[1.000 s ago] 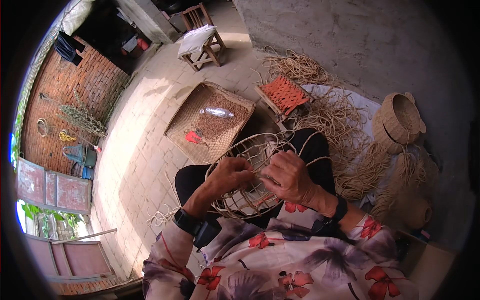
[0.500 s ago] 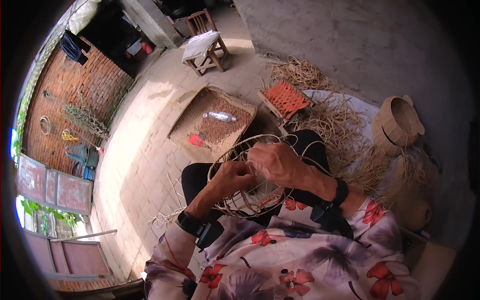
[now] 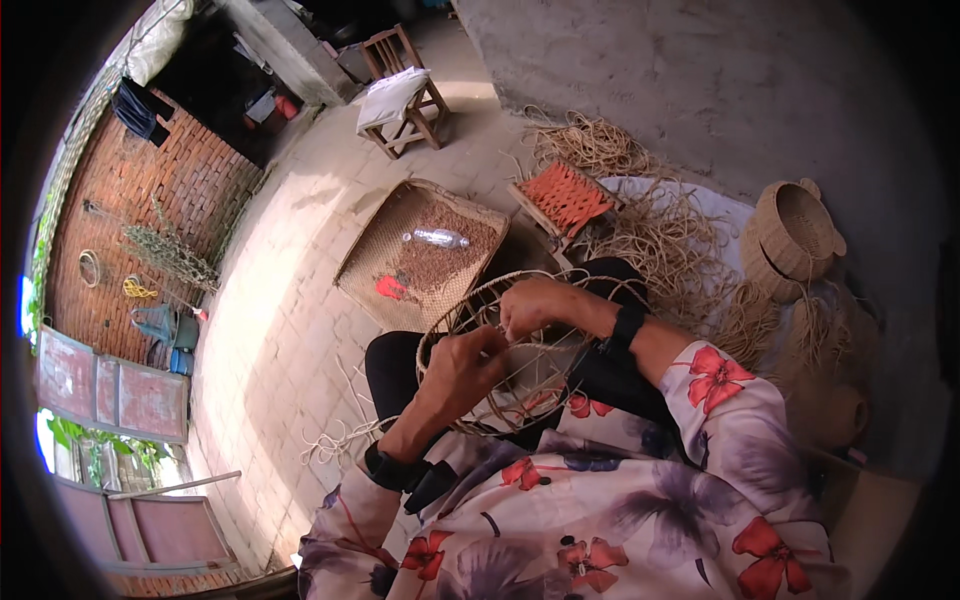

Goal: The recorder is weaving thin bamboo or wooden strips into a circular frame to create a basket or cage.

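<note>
An open-work basket of pale cane strands (image 3: 552,347) rests in my lap, between my dark-trousered knees. My left hand (image 3: 462,374) is closed at its left side, fingers bent and thumb pressed in. Just to the right and a little higher, my right hand (image 3: 540,304) pinches with its fingertips close to the left ones. Between them both hands grip cane at the basket's upper part; the exact piece is mostly covered by the fingers. Loose strand ends (image 3: 340,437) stick out past my left knee.
Ahead lies a woven tray (image 3: 365,262) with brown grains, a clear plastic bottle (image 3: 437,238) and a red item (image 3: 391,287). A stool with an orange woven seat (image 3: 563,196) stands right of it. Heaped cane (image 3: 665,235) and a round basket (image 3: 772,248) are farther right; a wooden chair (image 3: 405,105) stands behind.
My right hand has turned and drawn slightly back, its forearm swinging up and left. My left hand has shifted slightly, its knuckles raised. The whole view has tilted a little.
</note>
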`<state>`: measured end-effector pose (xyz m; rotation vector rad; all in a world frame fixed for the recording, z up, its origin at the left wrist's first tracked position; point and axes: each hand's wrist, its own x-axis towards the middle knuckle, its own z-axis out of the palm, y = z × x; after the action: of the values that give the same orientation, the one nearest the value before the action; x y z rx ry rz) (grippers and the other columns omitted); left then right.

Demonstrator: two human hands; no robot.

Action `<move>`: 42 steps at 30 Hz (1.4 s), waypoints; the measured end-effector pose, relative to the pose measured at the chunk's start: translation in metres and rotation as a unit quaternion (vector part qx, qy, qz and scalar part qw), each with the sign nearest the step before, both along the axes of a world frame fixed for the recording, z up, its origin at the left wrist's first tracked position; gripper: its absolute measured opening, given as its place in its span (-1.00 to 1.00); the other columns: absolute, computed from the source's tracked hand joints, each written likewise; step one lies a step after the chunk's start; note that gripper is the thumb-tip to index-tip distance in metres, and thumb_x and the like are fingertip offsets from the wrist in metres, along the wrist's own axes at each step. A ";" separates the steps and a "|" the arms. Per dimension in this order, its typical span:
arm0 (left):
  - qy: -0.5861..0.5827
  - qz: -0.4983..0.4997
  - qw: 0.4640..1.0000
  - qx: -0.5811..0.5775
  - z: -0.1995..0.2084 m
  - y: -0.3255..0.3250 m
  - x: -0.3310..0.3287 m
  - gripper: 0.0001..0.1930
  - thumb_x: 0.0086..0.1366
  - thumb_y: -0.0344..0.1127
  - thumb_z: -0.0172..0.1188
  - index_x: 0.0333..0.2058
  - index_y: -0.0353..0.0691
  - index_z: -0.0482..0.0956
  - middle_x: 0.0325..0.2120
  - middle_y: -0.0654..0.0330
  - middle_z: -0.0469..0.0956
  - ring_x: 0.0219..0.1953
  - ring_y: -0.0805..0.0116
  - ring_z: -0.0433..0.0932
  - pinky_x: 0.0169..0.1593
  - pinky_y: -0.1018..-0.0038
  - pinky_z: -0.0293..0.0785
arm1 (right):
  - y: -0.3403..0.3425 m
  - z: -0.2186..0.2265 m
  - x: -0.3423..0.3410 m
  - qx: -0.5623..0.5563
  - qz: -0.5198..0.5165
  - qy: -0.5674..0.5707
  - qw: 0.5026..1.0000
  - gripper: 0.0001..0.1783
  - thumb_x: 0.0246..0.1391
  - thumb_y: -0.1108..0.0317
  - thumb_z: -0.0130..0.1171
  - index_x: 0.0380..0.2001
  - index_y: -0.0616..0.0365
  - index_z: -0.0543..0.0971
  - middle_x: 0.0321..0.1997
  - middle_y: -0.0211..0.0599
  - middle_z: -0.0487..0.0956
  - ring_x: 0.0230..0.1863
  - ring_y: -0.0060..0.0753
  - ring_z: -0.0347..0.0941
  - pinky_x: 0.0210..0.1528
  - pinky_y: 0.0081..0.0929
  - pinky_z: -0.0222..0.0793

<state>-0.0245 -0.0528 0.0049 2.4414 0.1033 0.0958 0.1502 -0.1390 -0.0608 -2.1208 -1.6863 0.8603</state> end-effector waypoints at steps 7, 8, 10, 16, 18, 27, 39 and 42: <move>0.078 -0.019 0.997 -0.007 0.006 0.012 0.005 -0.82 0.15 -0.35 0.18 -0.30 -0.32 0.59 -0.54 0.04 0.60 -0.49 0.21 0.62 -0.36 0.36 0.50 | -0.037 0.013 -0.008 0.396 -0.220 -0.178 0.873 -0.84 -0.09 0.24 0.27 -0.48 0.07 0.62 -0.49 -0.22 0.57 -0.43 -0.13 0.53 -0.36 -0.19 0.39; 0.109 -0.016 0.993 -0.047 0.005 0.016 0.006 -0.82 0.16 -0.34 0.18 -0.30 -0.32 0.59 -0.57 0.09 0.59 -0.51 0.30 0.60 -0.39 0.40 0.49 | -0.050 0.023 -0.017 0.413 -0.218 -0.139 0.873 -0.87 -0.08 0.28 0.28 -0.49 0.09 0.60 -0.49 -0.24 0.56 -0.42 -0.14 0.52 -0.36 -0.20 0.39; 0.162 -0.004 0.978 -0.131 0.004 0.022 0.006 -0.82 0.17 -0.33 0.19 -0.31 -0.33 0.58 -0.59 0.19 0.56 -0.53 0.44 0.54 -0.42 0.47 0.45 | -0.076 0.044 -0.041 0.445 -0.213 -0.056 0.868 -0.89 -0.05 0.36 0.28 -0.50 0.12 0.55 -0.49 -0.26 0.52 -0.39 -0.18 0.50 -0.37 -0.23 0.40; 0.260 -0.011 0.921 -0.291 0.008 0.025 0.017 -0.76 0.17 -0.29 0.24 -0.27 -0.35 0.57 -0.40 0.25 0.59 -0.33 0.51 0.53 -0.23 0.58 0.43 | -0.095 0.018 -0.083 0.397 -0.148 -0.097 0.901 -0.92 -0.03 0.42 0.20 -0.47 0.18 0.54 -0.43 -0.26 0.44 -0.38 -0.20 0.48 -0.33 -0.27 0.44; 0.266 0.001 0.910 -0.318 0.007 0.027 0.018 -0.75 0.17 -0.28 0.25 -0.27 -0.35 0.57 -0.40 0.24 0.59 -0.32 0.52 0.53 -0.21 0.57 0.43 | -0.096 0.019 -0.087 0.393 -0.148 -0.087 0.904 -0.92 -0.01 0.43 0.19 -0.44 0.20 0.53 -0.40 -0.24 0.39 -0.33 -0.20 0.48 -0.35 -0.30 0.43; 0.090 -0.018 0.995 -0.028 0.013 0.002 0.013 -0.80 0.22 -0.30 0.16 -0.46 -0.32 0.61 -0.67 0.32 0.52 -0.56 0.55 0.50 -0.48 0.50 0.39 | -0.126 0.017 -0.093 0.335 -0.171 0.140 0.916 -0.92 0.15 0.43 0.13 -0.40 0.20 0.50 -0.52 -0.11 0.53 -0.48 -0.16 0.56 -0.49 -0.31 0.37; 0.172 0.079 0.949 -0.251 0.008 0.005 0.017 -0.87 0.29 -0.37 0.16 -0.34 -0.33 0.55 -0.53 0.30 0.55 -0.48 0.58 0.53 -0.40 0.61 0.46 | -0.123 0.038 -0.067 0.390 -0.162 -0.024 0.906 -0.90 0.07 0.40 0.17 -0.45 0.17 0.48 -0.57 -0.16 0.51 -0.53 -0.06 0.52 -0.54 -0.27 0.37; 0.180 0.082 0.938 -0.285 0.009 0.009 0.015 -0.84 0.30 -0.35 0.14 -0.34 -0.35 0.56 -0.53 0.30 0.55 -0.46 0.56 0.54 -0.36 0.59 0.49 | -0.101 0.049 -0.049 0.440 -0.163 -0.080 0.880 -0.87 0.04 0.38 0.18 -0.49 0.16 0.46 -0.57 -0.17 0.49 -0.53 -0.05 0.51 -0.54 -0.25 0.36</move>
<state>-0.0096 -0.0436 0.0134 1.8403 0.4353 -0.2758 0.1008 -0.2402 -0.0118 -1.7326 -1.3299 -0.1930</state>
